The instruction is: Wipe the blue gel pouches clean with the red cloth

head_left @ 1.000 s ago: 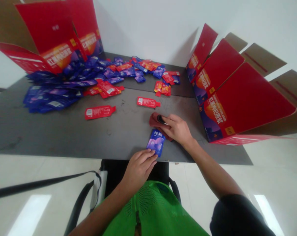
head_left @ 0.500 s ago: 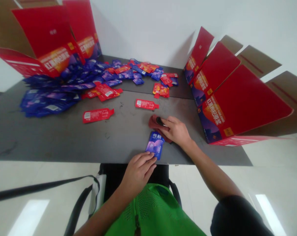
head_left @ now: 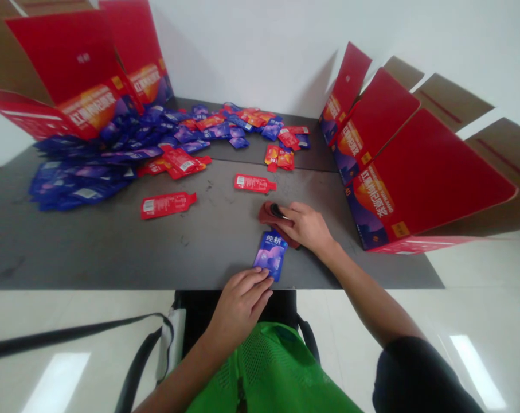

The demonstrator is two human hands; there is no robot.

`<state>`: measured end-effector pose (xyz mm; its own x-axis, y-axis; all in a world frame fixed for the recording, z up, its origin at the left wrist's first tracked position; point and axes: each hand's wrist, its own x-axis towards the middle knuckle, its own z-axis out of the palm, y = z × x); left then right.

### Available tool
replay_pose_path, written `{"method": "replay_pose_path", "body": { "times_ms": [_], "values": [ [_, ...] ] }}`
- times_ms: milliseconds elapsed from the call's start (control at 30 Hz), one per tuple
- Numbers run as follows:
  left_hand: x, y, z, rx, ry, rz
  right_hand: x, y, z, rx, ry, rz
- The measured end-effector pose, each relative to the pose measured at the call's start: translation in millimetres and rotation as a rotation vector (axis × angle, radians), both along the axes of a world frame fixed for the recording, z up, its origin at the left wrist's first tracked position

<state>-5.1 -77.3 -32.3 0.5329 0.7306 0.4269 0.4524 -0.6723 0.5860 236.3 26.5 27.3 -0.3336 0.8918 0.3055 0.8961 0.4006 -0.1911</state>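
A blue-purple sachet (head_left: 270, 252) lies face up near the table's front edge. My left hand (head_left: 245, 292) has its fingertips on the sachet's lower end and holds it against the table. Just beyond it, my right hand (head_left: 307, 226) is closed on a brownish-red cloth (head_left: 267, 213), which touches or slightly overlaps the sachet's spout end. A small black object (head_left: 277, 210) shows at the fingertips on the cloth; its kind I cannot make out. Farther back lie a red sachet (head_left: 254, 183) and, to the left, another red sachet (head_left: 167, 205), both with barcodes showing.
A heap of blue sachets (head_left: 83, 178) fills the table's left side, with mixed red and blue sachets (head_left: 219, 132) spread along the back. Open red cartons (head_left: 92, 63) stand at back left, and more open red cartons (head_left: 431, 178) line the right. The grey table (head_left: 92, 252) ends before my lap.
The view has shifted slightly. Both hands, the cloth and the blue sachet keep nearly the same places relative to each other.
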Motion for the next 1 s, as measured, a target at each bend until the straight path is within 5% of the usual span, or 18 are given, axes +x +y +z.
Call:
{"method": "replay_pose_path", "body": {
  "times_ms": [100, 233, 367, 500, 667, 800, 1000],
  "values": [
    [0, 0, -0.2, 0.005, 0.002, 0.0, -16, -28, 9.7, -0.012, 0.053, 0.078],
    [-1, 0, 1.9, -0.008, 0.03, 0.011, -37, -63, -2.5, -0.087, 0.08, 0.265],
    [-1, 2, 5.4, -0.026, 0.006, -0.012, -24, -36, -19.8, -0.082, 0.099, 0.155],
    [-1, 4, 6.9, -0.025, -0.031, -0.007, -2, 4, -9.0, -0.021, -0.014, 0.025],
    [-1, 4, 5.7, -0.016, -0.025, -0.009, -14, -29, 14.1, 0.019, 0.061, 0.073],
    [-2, 4, 5.6, -0.016, 0.006, -0.007, -33, -64, 1.4, -0.106, 0.087, 0.247],
    [-2, 4, 8.8, -0.045, -0.02, -0.029, -6, -13, -18.6, -0.073, 0.053, 0.02]
  ]
}}
